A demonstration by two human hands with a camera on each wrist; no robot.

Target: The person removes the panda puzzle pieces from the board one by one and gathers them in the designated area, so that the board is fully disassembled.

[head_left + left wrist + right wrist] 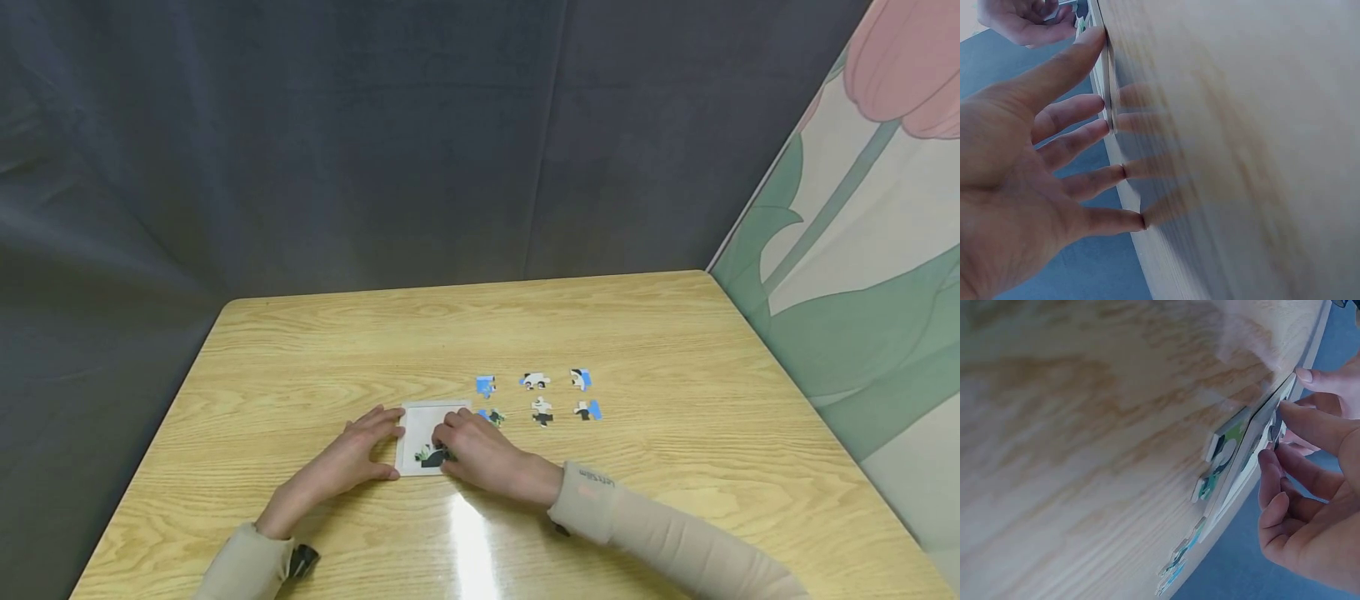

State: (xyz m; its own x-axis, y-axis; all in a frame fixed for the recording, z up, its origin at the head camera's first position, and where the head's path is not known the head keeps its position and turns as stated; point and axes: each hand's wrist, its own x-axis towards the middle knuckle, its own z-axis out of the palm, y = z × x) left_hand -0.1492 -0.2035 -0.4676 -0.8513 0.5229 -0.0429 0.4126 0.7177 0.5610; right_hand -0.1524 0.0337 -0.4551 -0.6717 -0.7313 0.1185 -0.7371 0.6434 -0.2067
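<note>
A white square puzzle tray [400,446] lies on the table in front of the person. At its lower part sit joined black-and-green jigsaw pieces [431,459]. My left hand [358,450] touches the tray's left side with thumb and fingertips; its fingers look spread and fairly straight in the left wrist view. Over the tray's right part, my right hand [483,454] pinches a dark jigsaw piece [1275,432] between thumb and fingers. That piece is mostly hidden by the hand in the head view.
Right of the tray, loose jigsaw pieces lie in two rows: a blue one [486,385], a panda-face one [535,381], a black-white-blue one [581,379] and several more nearer [542,412]. A dark curtain [390,150] hangs behind the wooden table [660,350].
</note>
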